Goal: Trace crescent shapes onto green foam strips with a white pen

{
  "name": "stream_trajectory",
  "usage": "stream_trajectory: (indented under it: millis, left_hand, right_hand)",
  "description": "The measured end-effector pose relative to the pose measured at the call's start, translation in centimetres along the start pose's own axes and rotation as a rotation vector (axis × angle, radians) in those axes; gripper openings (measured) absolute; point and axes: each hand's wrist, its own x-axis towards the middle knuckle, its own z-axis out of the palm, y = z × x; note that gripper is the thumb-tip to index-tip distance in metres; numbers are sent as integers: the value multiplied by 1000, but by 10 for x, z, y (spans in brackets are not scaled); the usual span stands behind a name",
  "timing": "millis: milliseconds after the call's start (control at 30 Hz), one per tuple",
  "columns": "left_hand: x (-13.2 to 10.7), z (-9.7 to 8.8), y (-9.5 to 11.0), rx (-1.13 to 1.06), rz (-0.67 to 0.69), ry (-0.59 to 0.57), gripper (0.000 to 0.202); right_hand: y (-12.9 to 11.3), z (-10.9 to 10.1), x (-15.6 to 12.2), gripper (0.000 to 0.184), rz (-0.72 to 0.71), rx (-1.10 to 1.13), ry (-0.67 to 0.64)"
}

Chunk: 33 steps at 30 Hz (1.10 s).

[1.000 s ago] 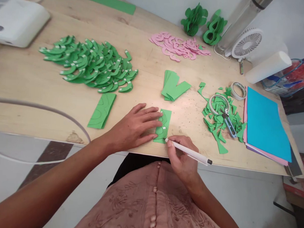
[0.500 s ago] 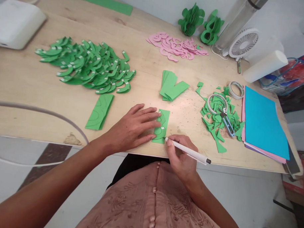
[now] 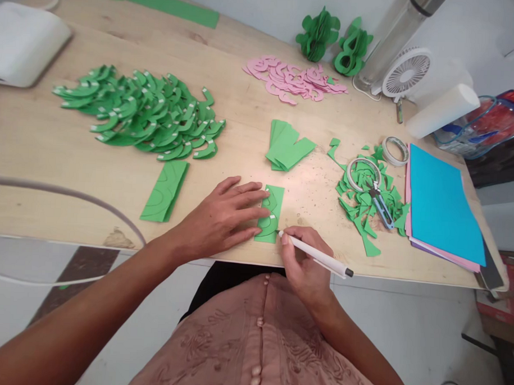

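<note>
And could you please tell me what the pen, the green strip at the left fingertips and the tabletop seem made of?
Pen: probably plastic, smooth white barrel with a dark end. Green strip: apparently matt paper or card, flat with drawn lines. Tabletop: wood or wood-effect laminate, pale grain showing.

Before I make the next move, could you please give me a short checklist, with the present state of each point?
1. Left hand on the marked green strip: ok.
2. White pen held in the right hand: ok.
3. Pen tip touching the paper: cannot tell; it is at the strip's right edge.
4. Whole strip visible: not ok; fingers cover part of its left side.
5. Blue-handled tool apart from both hands: ok.
</note>
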Motion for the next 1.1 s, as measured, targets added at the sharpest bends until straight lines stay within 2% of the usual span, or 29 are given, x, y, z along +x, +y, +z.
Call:
stream_trajectory:
  millis: [333, 500, 600, 767, 933, 1100]
  left_hand:
    - [-1, 1, 0, 4, 1, 3, 25]
    - [-1, 1, 0, 12, 9, 1, 25]
    - [-1, 1, 1, 20, 18, 8, 26]
    - [0, 1, 1, 17, 19, 19, 26]
    - [-1, 2, 0, 18, 27, 25, 25]
    - [0, 1, 1, 26, 30, 18, 26]
  right_hand:
    - [2, 2, -2, 14, -11, 4, 11]
    - [3, -5, -2, 12, 47, 130, 3]
    - [3, -10, -1, 21, -43, 160, -45]
    - [6, -7, 0, 29, -220, 45, -51]
    - [9, 2, -1, 28, -289, -102, -67]
    - [11, 4, -2, 28, -312, -150, -63]
